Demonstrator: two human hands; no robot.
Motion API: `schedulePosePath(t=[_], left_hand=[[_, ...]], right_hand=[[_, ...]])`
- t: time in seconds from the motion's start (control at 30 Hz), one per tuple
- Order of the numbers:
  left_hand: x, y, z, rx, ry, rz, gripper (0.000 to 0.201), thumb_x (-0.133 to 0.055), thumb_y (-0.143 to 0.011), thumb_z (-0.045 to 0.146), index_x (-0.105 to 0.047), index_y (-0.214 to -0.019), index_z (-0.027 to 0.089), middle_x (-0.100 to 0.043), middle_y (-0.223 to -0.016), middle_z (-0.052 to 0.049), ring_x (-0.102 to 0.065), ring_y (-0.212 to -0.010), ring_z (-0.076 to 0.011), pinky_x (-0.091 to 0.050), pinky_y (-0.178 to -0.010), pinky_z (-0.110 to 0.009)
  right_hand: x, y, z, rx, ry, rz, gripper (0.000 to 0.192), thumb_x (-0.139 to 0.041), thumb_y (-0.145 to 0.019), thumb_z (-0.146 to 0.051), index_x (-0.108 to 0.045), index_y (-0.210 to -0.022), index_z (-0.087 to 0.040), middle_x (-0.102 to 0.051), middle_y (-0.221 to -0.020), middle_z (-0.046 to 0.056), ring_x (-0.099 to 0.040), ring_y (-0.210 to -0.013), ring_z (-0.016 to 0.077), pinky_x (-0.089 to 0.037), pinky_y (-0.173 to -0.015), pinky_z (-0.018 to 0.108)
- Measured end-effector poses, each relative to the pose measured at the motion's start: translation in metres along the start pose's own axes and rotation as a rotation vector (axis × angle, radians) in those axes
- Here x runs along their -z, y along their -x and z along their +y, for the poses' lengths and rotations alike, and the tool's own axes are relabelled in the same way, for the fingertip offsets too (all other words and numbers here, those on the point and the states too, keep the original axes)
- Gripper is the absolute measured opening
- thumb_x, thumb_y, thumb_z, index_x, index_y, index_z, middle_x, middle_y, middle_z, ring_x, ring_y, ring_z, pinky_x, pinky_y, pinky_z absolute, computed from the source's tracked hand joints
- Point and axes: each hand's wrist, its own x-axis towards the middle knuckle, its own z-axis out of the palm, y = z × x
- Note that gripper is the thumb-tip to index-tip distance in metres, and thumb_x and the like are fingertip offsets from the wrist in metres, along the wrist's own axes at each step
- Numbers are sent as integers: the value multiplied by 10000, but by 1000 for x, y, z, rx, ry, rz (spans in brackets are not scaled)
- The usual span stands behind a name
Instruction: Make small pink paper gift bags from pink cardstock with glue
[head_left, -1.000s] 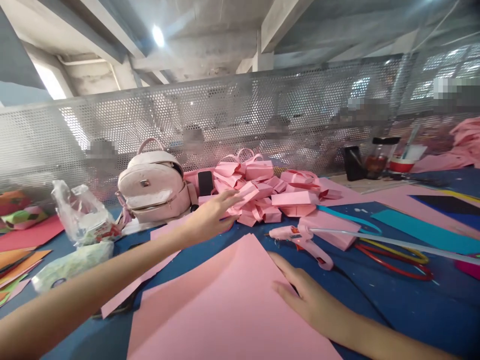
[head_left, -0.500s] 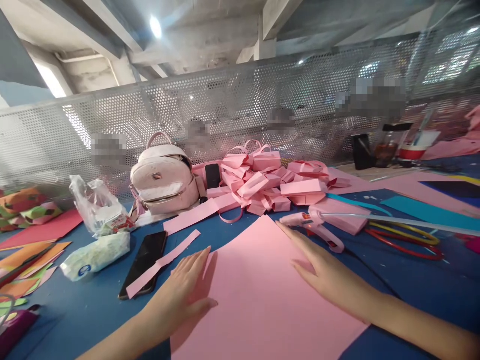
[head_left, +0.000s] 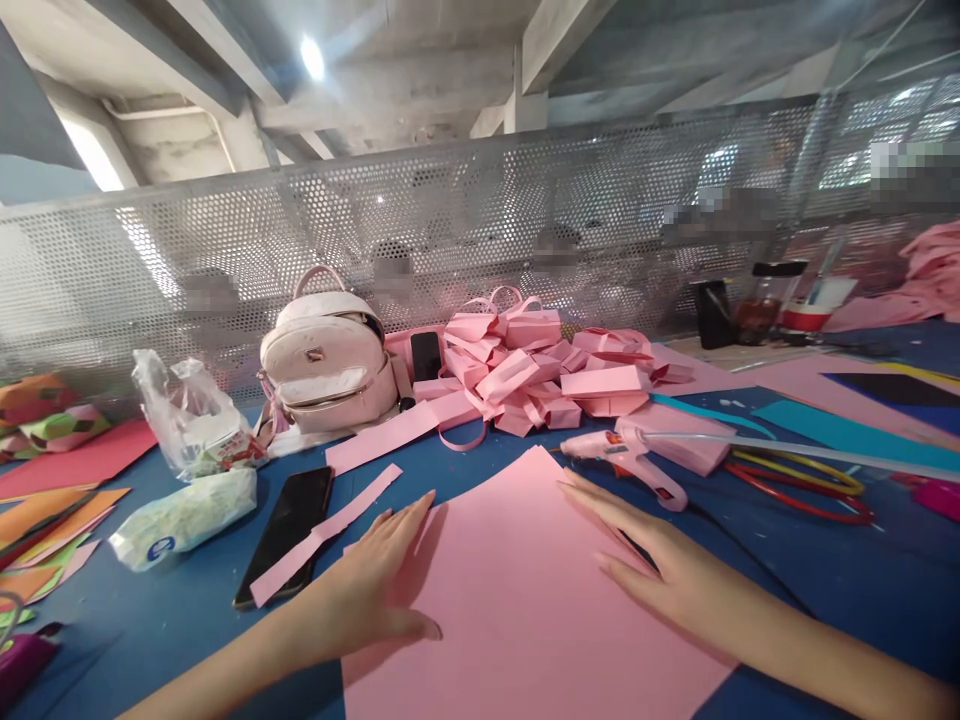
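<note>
Two flat hands: left hand (head_left: 375,585), right hand (head_left: 660,570) on pink sheet (head_left: 517,600); glue gun (head_left: 626,460) just beyond.

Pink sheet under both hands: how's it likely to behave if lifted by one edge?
The pink sheet looks thin and lies flat, so it probably droops. Likely light and may slide on the blue table; both the left hand and right hand rest flat on it.

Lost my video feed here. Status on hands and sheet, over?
Left hand and right hand open, flat on pink sheet. Glue gun just beyond right fingertips. Phone lies left.
</note>
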Motion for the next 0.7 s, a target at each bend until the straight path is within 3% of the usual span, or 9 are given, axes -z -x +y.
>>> schedulePosePath(t=[0.17,0.3,0.5,0.6,0.7], left_hand=[[0,-1,-4,16,14,-27,1250,-857,-712,479,-14,-1618,302,-56,-1685,-76,-13,-1530,-415,-147,-1214,-631],[0,-1,-10,-28,38,-13,1231,-869,-694,497,-70,-1616,333,-97,-1682,-83,-36,-1518,-440,-179,-1185,-673],[3,1,-16,-64,61,-35,1144,-853,-728,481,-149,-1613,311,-170,-1678,-83,-57,-1548,-355,-91,-1233,-601],[4,6,-16,-134,92,-5,873,-822,-778,446,-389,-1528,337,-247,-1665,-58,-145,-1552,-305,-94,-1250,-562],[4,12,-15,-151,115,38,329,-799,-806,349,-718,-1123,322,-330,-1636,-4,-206,-1540,-305,-112,-1255,-551]], right_hand=[[1,1,-2,-5,-48,3,617,-510,-920,-317,-436,-1530,-266,-334,-1624,29,-265,-1505,275,-226,-1223,467],[5,1,-7,-42,-32,-30,595,-510,-914,-356,-497,-1491,-211,-316,-1629,71,-269,-1502,294,-222,-1218,481],[7,0,-10,-45,-74,-76,584,-516,-914,-387,-524,-1467,-199,-326,-1623,91,-262,-1503,315,-203,-1214,519],[6,0,-10,-56,-95,-83,583,-531,-909,-398,-532,-1461,-209,-378,-1601,95,-303,-1490,317,-227,-1210,509],[5,1,-8,-58,-91,-81,580,-526,-913,-397,-531,-1462,-208,-376,-1603,95,-306,-1490,310,-228,-1211,501]])
